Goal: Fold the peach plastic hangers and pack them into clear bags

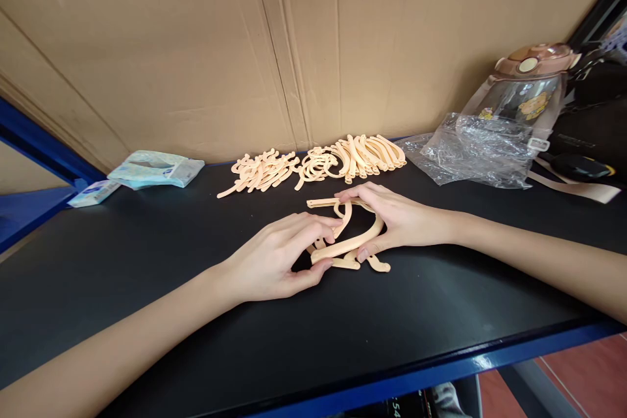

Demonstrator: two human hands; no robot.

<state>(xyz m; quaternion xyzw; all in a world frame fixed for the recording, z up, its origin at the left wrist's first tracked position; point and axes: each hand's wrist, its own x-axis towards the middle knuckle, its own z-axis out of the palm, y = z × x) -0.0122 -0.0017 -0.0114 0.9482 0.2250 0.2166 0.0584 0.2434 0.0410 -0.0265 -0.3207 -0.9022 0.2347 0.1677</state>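
Observation:
Both my hands meet over the black tabletop around several curved beige plastic pieces that look like folding-hanger parts. My left hand point(289, 251) is closed, thumb and fingers pinching the left end of a long curved hanger arm point(347, 243). At the bend of that arm, my right hand point(392, 215) grips with its thumb below and its fingers over the top. Another straight-ended beige arm point(321, 203) reaches out to the left under the right fingertips. Between the hands shows a slim curved piece point(344, 221), touched by the left fingertips. Lower small pieces point(379, 265) lie beneath, partly hidden.
Behind the hands lie a pile of small wavy pieces point(264, 171), some hook-shaped pieces point(316, 164) and a row of long arms point(375, 155). Crumpled clear plastic point(482, 150) and a strapped bottle point(533, 91) stand right. Tissue packs point(154, 168) lie left. Cardboard point(196, 46) backs the table.

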